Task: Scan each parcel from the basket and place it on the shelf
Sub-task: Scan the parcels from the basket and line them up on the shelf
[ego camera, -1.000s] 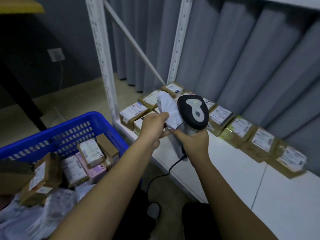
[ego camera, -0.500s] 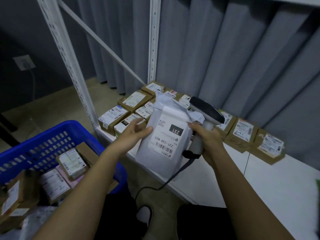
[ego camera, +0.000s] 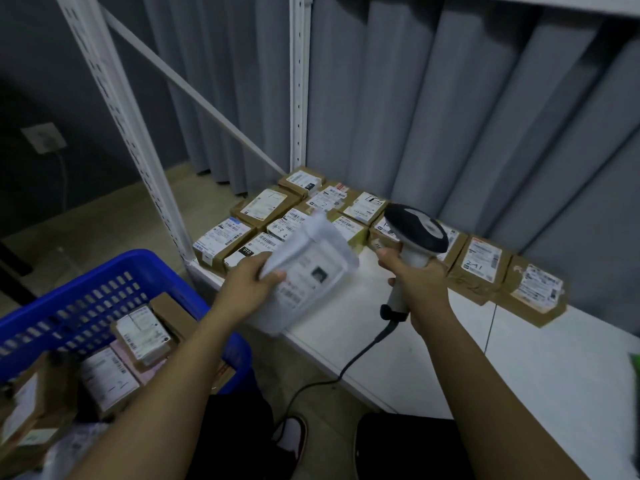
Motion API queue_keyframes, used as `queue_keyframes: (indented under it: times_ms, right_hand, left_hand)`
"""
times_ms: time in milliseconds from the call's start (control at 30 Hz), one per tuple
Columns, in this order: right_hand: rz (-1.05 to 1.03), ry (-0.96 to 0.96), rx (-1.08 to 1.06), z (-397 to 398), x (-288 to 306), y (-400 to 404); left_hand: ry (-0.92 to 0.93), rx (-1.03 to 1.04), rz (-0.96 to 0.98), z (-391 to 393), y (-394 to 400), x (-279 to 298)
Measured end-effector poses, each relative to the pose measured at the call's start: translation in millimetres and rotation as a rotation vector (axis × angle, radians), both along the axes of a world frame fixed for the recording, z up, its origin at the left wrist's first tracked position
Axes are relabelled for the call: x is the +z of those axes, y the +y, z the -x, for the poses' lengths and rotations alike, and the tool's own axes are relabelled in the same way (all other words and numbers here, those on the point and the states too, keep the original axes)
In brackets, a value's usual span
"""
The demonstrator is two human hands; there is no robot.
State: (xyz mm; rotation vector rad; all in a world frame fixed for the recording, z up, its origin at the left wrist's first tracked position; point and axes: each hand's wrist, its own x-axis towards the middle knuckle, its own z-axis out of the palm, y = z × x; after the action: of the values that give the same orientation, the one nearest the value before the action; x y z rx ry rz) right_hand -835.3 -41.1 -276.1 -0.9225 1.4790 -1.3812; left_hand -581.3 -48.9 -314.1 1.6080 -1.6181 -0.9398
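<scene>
My left hand (ego camera: 251, 284) grips a white plastic mailer parcel (ego camera: 308, 275) by its left edge, label up, over the front edge of the white shelf (ego camera: 433, 344). My right hand (ego camera: 419, 285) grips the handle of a corded barcode scanner (ego camera: 415, 237), its dark head to the right of the parcel and apart from it. The blue basket (ego camera: 104, 282) at the lower left holds several labelled boxes.
Several labelled cardboard parcels (ego camera: 263, 209) lie in rows along the back of the shelf, running right to a box (ego camera: 535, 292) near the curtain. White shelf uprights (ego camera: 299, 81) rise behind. The scanner cable (ego camera: 332, 375) hangs to the floor.
My right hand has let go of the parcel and pulled the scanner to the right. My left hand now holds the parcel alone and has tilted it lower, toward the shelf edge.
</scene>
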Motion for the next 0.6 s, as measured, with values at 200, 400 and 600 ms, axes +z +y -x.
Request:
queue_keyframes:
  times_ms: [200,400,600]
  right_hand:
    - [-0.088,0.056,0.143,-1,-3,3]
    - [-0.292,0.008,0.098,6,-30,7]
    - [-0.369,0.024,0.110,24,-42,0]
  left_hand:
    - [-0.775,-0.404,0.121,35,-3,-12]
    - [-0.990,-0.508,0.345,94,-21,-43]
    - [-0.637,-0.039,-0.064,98,-16,-101]
